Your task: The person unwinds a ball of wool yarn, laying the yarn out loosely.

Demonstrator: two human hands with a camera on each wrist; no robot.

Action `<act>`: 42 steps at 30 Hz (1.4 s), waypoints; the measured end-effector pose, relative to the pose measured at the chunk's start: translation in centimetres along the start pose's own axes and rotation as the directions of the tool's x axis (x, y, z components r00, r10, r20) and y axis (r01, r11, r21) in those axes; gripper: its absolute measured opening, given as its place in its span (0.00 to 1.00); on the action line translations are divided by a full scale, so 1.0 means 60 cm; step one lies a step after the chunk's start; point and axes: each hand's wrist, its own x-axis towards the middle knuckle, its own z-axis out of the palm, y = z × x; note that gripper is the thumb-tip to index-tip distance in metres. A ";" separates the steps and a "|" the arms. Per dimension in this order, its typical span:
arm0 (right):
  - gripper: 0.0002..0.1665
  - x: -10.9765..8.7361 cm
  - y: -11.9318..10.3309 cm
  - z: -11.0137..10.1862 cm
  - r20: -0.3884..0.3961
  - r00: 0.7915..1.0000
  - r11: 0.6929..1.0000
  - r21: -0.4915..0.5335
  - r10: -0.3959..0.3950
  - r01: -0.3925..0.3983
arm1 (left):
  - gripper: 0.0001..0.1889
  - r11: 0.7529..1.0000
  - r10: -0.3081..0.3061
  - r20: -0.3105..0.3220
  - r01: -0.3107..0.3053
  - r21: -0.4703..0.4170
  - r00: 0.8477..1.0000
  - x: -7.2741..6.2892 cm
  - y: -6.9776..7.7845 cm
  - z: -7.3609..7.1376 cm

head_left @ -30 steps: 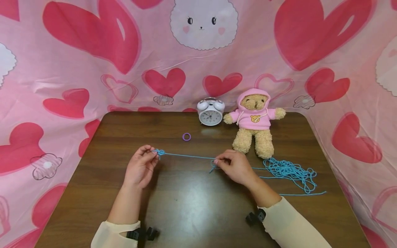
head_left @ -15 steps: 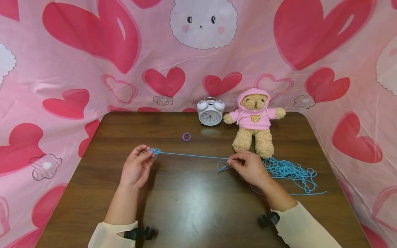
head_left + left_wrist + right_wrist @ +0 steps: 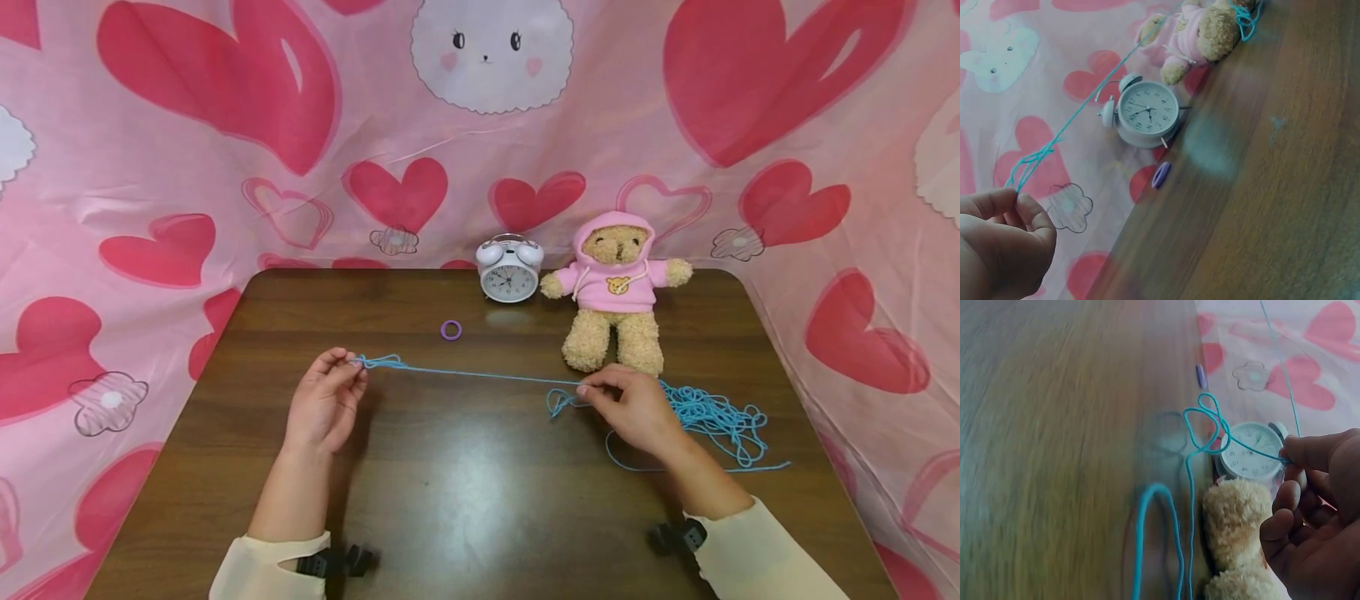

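A thin blue cord (image 3: 487,375) runs taut between the two hands above the brown table. My left hand (image 3: 322,400) pinches its looped, tangled end between thumb and index finger; in the left wrist view those loops (image 3: 1034,161) stick out past the fingertips. My right hand (image 3: 633,412) pinches the cord at the other end of the straight stretch. Below its fingertips dangles a loose curl of cord (image 3: 1210,428), clear in the right wrist view. More of the same cord lies in a tangled pile (image 3: 716,421) right of the right hand, partly hidden by it.
A teddy bear (image 3: 617,287) in a pink hoodie sits at the back right, just beyond the right hand. Beside it stands a white alarm clock (image 3: 508,279). A purple ring (image 3: 451,330) lies in front of the clock. Heart-printed pink cloth (image 3: 465,142) hangs behind the table.
My right hand has moved to the right, and the left a little leftward, lengthening the straight stretch of cord. The loops at the left fingers have pulled out longer and narrower.
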 end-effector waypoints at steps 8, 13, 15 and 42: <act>0.01 -0.015 0.013 -0.025 -0.043 0.999 0.999 -0.043 0.008 -0.010 | 0.15 0.999 0.027 -0.013 -0.027 -0.018 1.000 -0.003 0.007 -0.003; 0.01 -0.025 0.024 -0.030 -0.036 0.999 0.998 -0.056 0.017 -0.019 | 0.16 0.998 0.048 -0.024 -0.049 -0.036 0.999 -0.004 0.008 -0.006; 0.02 -0.029 0.028 -0.031 -0.035 0.999 0.998 -0.063 0.020 -0.022 | 0.17 0.996 0.056 -0.021 -0.057 -0.061 0.998 -0.004 0.007 -0.006; 0.02 -0.075 0.065 -0.074 -0.033 0.998 0.988 -0.140 0.058 -0.062 | 0.19 0.937 0.205 -0.163 -0.242 -0.252 0.965 -0.003 0.015 -0.001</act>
